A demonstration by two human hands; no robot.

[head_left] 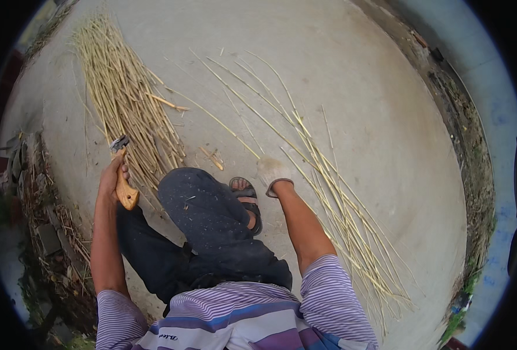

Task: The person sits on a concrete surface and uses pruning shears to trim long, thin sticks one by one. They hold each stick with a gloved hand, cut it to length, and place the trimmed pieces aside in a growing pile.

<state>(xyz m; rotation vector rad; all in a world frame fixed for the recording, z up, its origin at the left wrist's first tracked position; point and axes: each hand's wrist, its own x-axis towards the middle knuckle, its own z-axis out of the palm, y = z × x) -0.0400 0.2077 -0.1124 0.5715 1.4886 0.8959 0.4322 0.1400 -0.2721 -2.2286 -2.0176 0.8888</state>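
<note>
My left hand is closed round the curved wooden handle of a hand tool with a short grey metal head. I cannot make out the exact kind of tool. It is held beside the thick butt ends of a large bundle of dry, yellowish stalks lying on the ground. In a pale work glove, my right hand is closed on a long thin stalk that stretches up and left from it. Under and beyond that hand, a looser spread of long stalks lies on the concrete. The gloved fingers show only in part.
My bent knee and sandalled foot are between my hands. Short broken pieces lie ahead of the foot on the concrete ground. Bricks and plant debris line the left; a dirt strip and wall bound the right.
</note>
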